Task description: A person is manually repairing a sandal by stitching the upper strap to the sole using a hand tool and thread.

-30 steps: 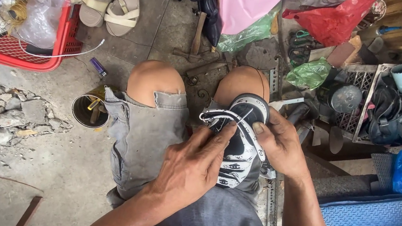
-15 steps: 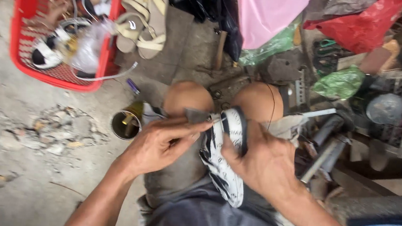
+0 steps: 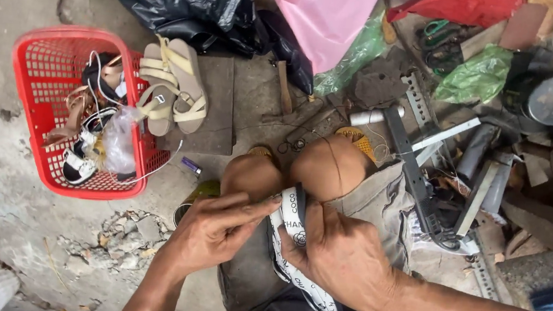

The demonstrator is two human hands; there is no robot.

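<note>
A black and white shoe (image 3: 292, 272) rests on its side on my lap, between my knees (image 3: 295, 171). My left hand (image 3: 212, 230) holds its left edge, fingers stretched toward the toe end. My right hand (image 3: 341, 253) grips the shoe from the right, thumb pressed against its rim. Most of the shoe is hidden under both hands.
A red plastic basket (image 3: 38, 65) with sandals and shoes sits at the left. A beige pair of sandals (image 3: 171, 94) lies on a dark board beside it. A small tin can (image 3: 195, 195) stands by my left knee. Metal tools and scrap (image 3: 444, 171) crowd the right; plastic bags (image 3: 327, 15) lie ahead.
The view has swung right and back, so the basket moved further into frame. The shoe has turned from sole-up to its side. Both hands stay on it.
</note>
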